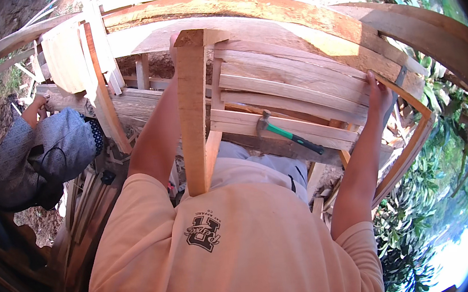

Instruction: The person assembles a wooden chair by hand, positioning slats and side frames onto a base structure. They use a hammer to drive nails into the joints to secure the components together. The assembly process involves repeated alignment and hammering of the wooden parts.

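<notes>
The slatted wooden panel [295, 89] spans the centre and right of the frame, in front of the person, its long axis running from the upper centre down toward the right. The person's right hand [378, 98] is at its right end, with fingers against the slat ends, so the panel extends leftward from that grip. The thumb is not clear, and whether this hand is closed around the wood cannot be told.

The left hand [173, 40] shows only as a sliver at upper centre, beside the top of a squared wooden post [193, 119]. That post stands at the panel's left end, its long axis running nearly vertically down the frame toward the person's shirt [239, 243]. The post hides most of the hand, so its grip cannot be told either.

A green-and-black-handled hammer [282, 131] lies across the panel's lower slats, just right of the frame's centre. Its head points to the upper left and its handle slants to the lower right, ending nearer the right hand than the left. From the right hand, the hammer lies to the lower left, apart from the fingers; neither hand touches it.
</notes>
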Demonstrator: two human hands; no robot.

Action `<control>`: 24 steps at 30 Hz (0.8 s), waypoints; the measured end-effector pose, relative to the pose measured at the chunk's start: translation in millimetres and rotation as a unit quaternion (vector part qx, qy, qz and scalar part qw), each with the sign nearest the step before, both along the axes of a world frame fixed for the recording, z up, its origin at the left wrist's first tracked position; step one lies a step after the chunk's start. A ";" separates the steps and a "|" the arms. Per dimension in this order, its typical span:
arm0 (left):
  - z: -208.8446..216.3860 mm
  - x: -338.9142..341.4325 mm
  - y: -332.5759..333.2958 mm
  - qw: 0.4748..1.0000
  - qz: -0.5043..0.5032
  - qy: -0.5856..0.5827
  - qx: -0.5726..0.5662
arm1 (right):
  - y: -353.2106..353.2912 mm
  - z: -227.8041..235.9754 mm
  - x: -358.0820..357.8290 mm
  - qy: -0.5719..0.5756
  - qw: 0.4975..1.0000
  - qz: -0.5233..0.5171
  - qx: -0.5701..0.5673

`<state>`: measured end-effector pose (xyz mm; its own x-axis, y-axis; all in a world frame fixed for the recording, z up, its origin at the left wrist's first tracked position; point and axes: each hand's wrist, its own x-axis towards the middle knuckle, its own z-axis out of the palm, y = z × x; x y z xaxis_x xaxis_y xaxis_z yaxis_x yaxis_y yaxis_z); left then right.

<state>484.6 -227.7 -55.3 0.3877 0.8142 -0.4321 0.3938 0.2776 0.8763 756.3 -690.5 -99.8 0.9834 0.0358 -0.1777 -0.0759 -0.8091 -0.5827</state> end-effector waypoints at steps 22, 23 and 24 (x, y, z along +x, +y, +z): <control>3.3 -26.6 -30.4 0.999 -0.044 0.018 -0.022 | 15.8 0.2 -29.7 0.002 0.994 -0.105 -0.028; 5.6 -27.3 -32.4 0.999 -0.036 0.003 -0.035 | 13.5 5.6 -29.9 0.000 0.994 -0.093 -0.050; 11.2 -25.5 -35.9 0.999 -0.025 -0.009 -0.044 | 6.9 1.1 -31.8 -0.017 0.992 -0.087 -0.095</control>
<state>459.2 -263.6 -44.1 0.4352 0.7524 -0.4945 0.3935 0.3350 0.8561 724.5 -683.6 -98.7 0.9775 -0.1652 -0.1309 -0.2059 -0.8813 -0.4253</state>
